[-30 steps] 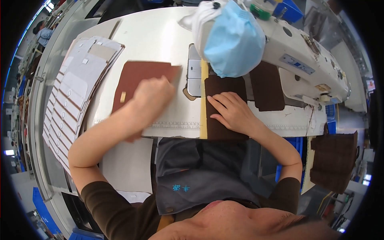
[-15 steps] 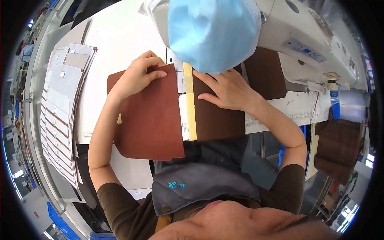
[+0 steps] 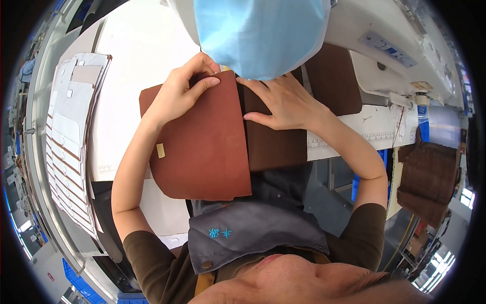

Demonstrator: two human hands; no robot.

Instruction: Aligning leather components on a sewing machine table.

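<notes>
A reddish-brown leather-like panel lies on the white worktable, its lower part hanging past the front edge. My left hand pinches its upper right corner between thumb and fingers. Beside it on the right is a dark brown panel, with my right hand lying on it, fingers spread. The reddish panel's right edge now rests along the dark panel's left edge, over the yellow strip, of which only a bit shows at the top. A light blue face mask hides the area just beyond my fingertips.
A white sewing machine stands at the upper right, with another dark brown piece beside it. Stacked grey-white pieces lie at the left. Dark brown pieces are piled at the far right. The white worktable has rulers along its front edge.
My left hand has moved the reddish-brown panel to the right, closing the gap to the dark panel and covering most of the yellow strip. My right hand has shifted slightly up and left.
</notes>
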